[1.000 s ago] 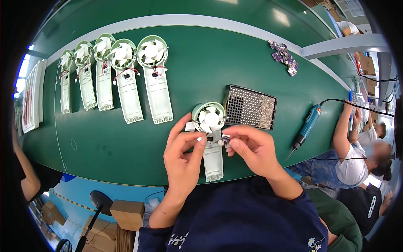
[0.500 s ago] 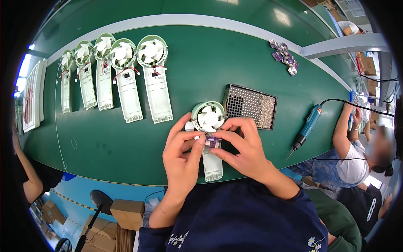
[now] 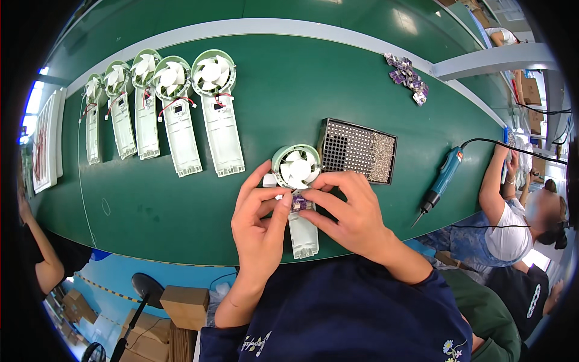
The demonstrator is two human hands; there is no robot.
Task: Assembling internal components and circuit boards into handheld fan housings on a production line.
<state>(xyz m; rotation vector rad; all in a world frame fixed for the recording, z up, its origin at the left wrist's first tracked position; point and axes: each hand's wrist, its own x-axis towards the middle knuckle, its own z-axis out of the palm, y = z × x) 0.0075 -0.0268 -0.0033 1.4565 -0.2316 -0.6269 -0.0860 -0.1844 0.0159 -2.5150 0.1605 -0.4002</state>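
using the black parts tray (image 3: 335,148) as reference. the fan unit in work (image 3: 303,234) lies on the green table (image 3: 271,90) just left of the tray and nearer the person, fan end away from the body, handle end toward it. left hand (image 3: 258,230): fingers curled, thumb and index nearly closed, pinching a small white plug (image 3: 279,197) at the left edge of the unit. right hand (image 3: 350,211): thumb and index part-open around a purple circuit board (image 3: 300,204), gripping it over the handle right below the fan. can't tell from here if the board is seated or just held above the handle. small white block (image 3: 269,180) sits beside the fan ring, on its left; can't see if it's attached.

tray itself: loose metal bits (image 3: 381,160) heaped at its right end. well left of it and farther from the person, five more fan units (image 3: 221,136) stand in a row, red wires showing. beyond the tray to the right, a pile of purple boards (image 3: 410,80). right of the tray, a teal power screwdriver (image 3: 443,181), tip pointing toward the person's side.
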